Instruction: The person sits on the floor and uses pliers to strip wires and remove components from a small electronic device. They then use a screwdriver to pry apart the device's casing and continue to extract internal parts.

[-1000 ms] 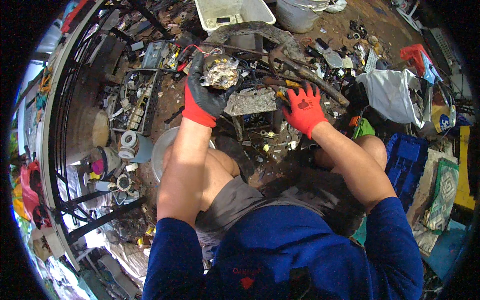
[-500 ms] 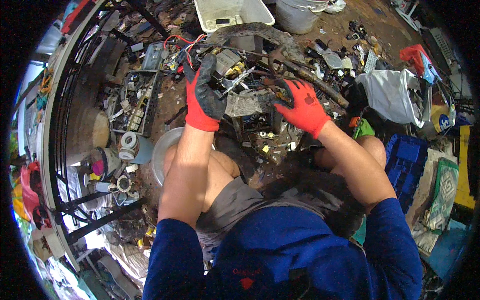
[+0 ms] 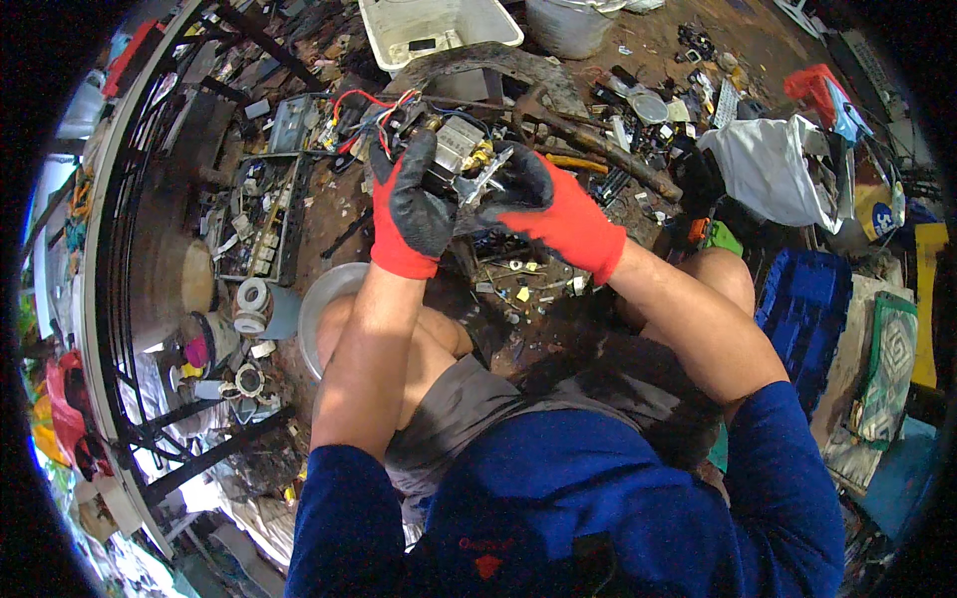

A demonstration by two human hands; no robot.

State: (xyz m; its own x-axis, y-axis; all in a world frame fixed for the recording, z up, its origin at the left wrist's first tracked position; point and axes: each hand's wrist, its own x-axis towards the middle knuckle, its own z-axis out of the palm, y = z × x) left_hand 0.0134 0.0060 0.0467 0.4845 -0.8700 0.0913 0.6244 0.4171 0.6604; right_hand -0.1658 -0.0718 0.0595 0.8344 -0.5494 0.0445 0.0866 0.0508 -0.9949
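Both my hands wear red gloves with black palms and are close together above the scrap-covered ground. My left hand [image 3: 412,206] is closed around the left side of a boxy metal electrical part [image 3: 459,143] with yellow bits and red, white and blue wires [image 3: 384,105]. A shiny silver metal piece [image 3: 484,179] sticks out of it at the front. From the right, my right hand [image 3: 563,216] is closed on this silver piece, its fingertips partly hidden. Just beyond my right hand lies a hammer [image 3: 608,148] with a long dark handle.
A white tub [image 3: 439,20] and a whitish bucket [image 3: 573,28] stand at the far side. On the left are a dark crate of small parts [image 3: 261,214] and a black metal rack [image 3: 120,299]. A white sack [image 3: 763,169] lies at right. A metal basin [image 3: 321,314] sits beside my leg.
My right hand has moved left and closed on the silver piece beside my left hand. The wired part has tilted slightly upward in my left hand. The whole view has shifted a little.
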